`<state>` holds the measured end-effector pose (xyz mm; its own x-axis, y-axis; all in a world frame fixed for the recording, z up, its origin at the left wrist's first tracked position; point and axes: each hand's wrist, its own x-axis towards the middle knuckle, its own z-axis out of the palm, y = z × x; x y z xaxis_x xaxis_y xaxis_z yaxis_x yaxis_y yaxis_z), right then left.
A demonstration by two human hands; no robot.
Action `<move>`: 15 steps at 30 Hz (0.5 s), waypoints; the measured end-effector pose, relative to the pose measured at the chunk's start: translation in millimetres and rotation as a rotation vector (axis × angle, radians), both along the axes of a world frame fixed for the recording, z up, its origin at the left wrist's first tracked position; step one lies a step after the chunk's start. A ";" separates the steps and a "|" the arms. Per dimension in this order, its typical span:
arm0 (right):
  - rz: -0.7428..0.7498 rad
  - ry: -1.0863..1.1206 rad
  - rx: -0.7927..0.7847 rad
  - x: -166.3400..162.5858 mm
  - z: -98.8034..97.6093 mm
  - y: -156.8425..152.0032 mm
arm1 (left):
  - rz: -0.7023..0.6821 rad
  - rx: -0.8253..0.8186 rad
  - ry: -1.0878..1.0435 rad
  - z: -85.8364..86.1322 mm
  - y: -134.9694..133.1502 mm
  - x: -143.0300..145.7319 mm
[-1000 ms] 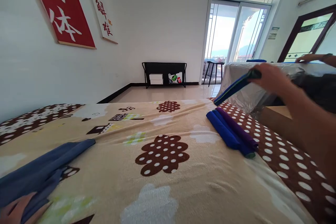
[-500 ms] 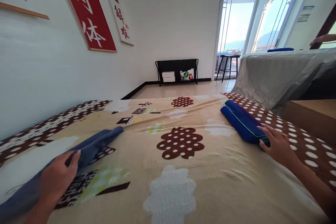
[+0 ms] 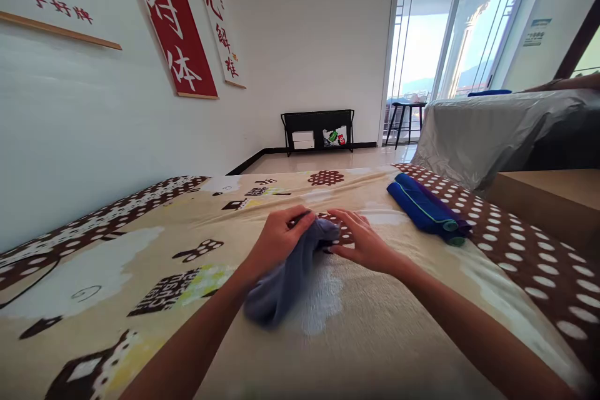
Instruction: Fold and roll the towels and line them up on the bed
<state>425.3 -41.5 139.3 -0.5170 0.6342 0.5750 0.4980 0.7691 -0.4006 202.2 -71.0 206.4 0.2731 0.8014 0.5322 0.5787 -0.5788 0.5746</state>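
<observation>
My left hand (image 3: 277,239) grips a grey-blue cloth (image 3: 285,275) bunched up in the middle of the patterned blanket (image 3: 154,262). My right hand (image 3: 363,242) rests beside it, fingers spread, its fingertips touching the far end of that cloth. A stack of folded cloths (image 3: 427,209), blue ones and a purple one, lies on the blanket to the right, apart from both hands.
A plastic-covered bed or table (image 3: 487,131) stands at the right, with another person's arm (image 3: 562,82) on it. A wooden surface (image 3: 548,190) adjoins it. A black rack (image 3: 319,131) stands by the far wall, a stool (image 3: 405,115) by the glass doors.
My left hand has pulled the grey-blue cloth from the left edge to the middle of the blanket. My right hand has left the folded stack and come to the cloth.
</observation>
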 end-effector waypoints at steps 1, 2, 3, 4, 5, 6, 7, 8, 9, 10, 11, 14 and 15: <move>-0.004 -0.011 -0.029 0.2 3.4 -1.2 | -0.019 0.018 0.006 2.8 -7.7 5.1; 0.002 -0.020 -0.064 2.9 6.7 -2.3 | -0.015 0.050 0.001 5.6 -13.7 6.8; 0.011 -0.021 -0.094 7.2 10.1 -3.7 | 0.004 0.084 -0.024 8.3 -17.8 5.8; 0.016 -0.008 -0.110 12.2 13.6 -5.8 | 0.028 0.107 -0.073 10.8 -20.3 3.0; 0.012 0.019 -0.106 17.0 17.3 -8.9 | 0.042 0.105 -0.137 13.2 -21.8 -1.0; 0.002 0.056 -0.078 21.1 21.1 -12.7 | 0.041 0.080 -0.209 15.6 -22.9 -5.2; -0.007 0.094 -0.024 24.0 25.0 -17.1 | 0.025 0.039 -0.278 18.1 -24.2 -9.1; -0.006 0.116 0.054 25.7 28.9 -21.6 | -0.001 -0.006 -0.335 20.6 -26.1 -12.2; 0.003 0.115 0.149 26.5 32.6 -26.0 | -0.033 -0.043 -0.375 23.4 -29.0 -14.4; 0.013 0.096 0.253 26.6 36.3 -29.7 | -0.063 -0.068 -0.395 26.3 -32.9 -15.4; 0.015 0.065 0.352 26.4 39.8 -32.8 | -0.090 -0.082 -0.399 29.3 -37.7 -15.5; -0.051 -0.031 0.559 28.3 49.8 -37.2 | -0.149 -0.057 -0.327 38.5 -55.6 -10.9; -0.095 -0.064 0.615 30.3 53.2 -37.6 | -0.158 -0.017 -0.291 41.3 -62.1 -8.1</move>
<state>455.6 -79.0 192.5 -0.5204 0.2421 0.8189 0.5836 0.8009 0.1341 194.2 -133.0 247.7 0.2336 0.7703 0.5933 0.2928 -0.6376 0.7125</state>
